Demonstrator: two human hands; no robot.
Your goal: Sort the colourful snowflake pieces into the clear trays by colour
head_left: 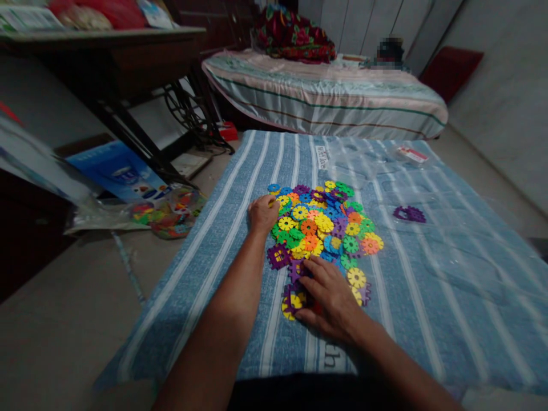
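A pile of colourful plastic snowflake discs (308, 227) lies on the striped cloth. At its left edge my left hand (263, 213) is closed, with a small yellow disc (273, 202) at its fingertips. My right hand (329, 290) rests at the near side of the pile, palm down, its fingers curved and apart. Those fingertips touch a purple square piece (295, 272). Close to my right thumb lies a yellow disc (291, 307) with a purple square frame over it. Something red shows partly under the palm. Another purple square piece (278, 257) sits between my hands.
Clear plastic packaging (466, 268) spreads over the right of the blue striped cloth (222, 228), with purple pieces (410, 214) beside it. A bed (325, 97) stands beyond. At the left are a sewing-machine table (128, 43), a blue box (117, 171) and bags (177, 211).
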